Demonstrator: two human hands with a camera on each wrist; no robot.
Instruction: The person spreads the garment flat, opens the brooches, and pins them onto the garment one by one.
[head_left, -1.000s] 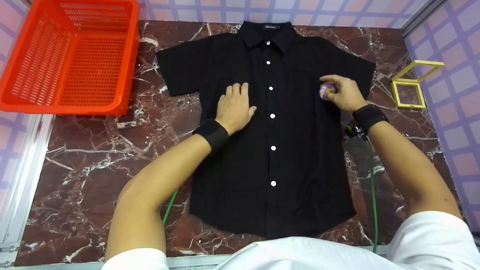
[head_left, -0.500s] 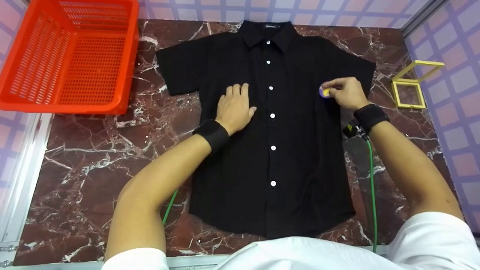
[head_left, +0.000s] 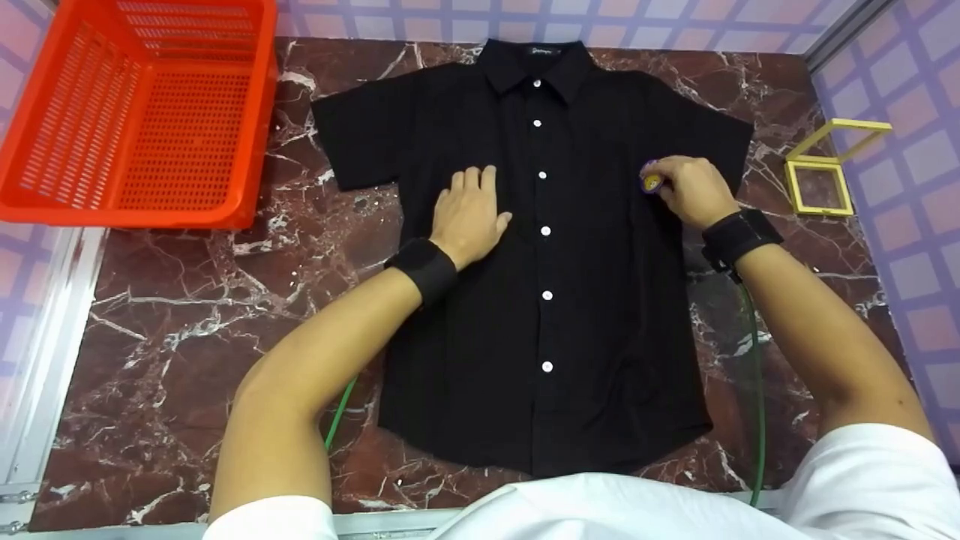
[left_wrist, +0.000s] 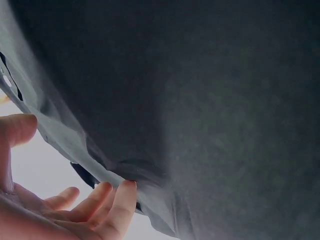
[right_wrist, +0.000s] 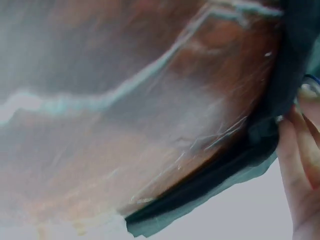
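Observation:
A black short-sleeved shirt (head_left: 480, 345) with white buttons lies face up and spread flat. My left hand (head_left: 469, 217) rests on the chest to the left of the button row, fingers straight; in the left wrist view its fingertips (left_wrist: 125, 192) touch the dark cloth. On the other side of the chest, my right hand (head_left: 694, 187) pinches a small round badge (head_left: 651, 182) with a purple rim and yellow centre, at the shirt's surface. The fingers cover part of the badge, and its back is hidden. Only the badge's edge (right_wrist: 312, 82) shows in the right wrist view.
A red plastic basket (head_left: 255, 150) stands at the upper left of the reddish marble tabletop (head_left: 187, 360). At the right lies a small yellow-framed case (head_left: 821, 214) with its lid raised. A green cable (head_left: 759, 420) runs from the right wristband.
The fingers of my right hand have shifted around the badge, and that wrist has turned slightly. The badge stays at nearly the same spot on the chest. My left hand has not moved.

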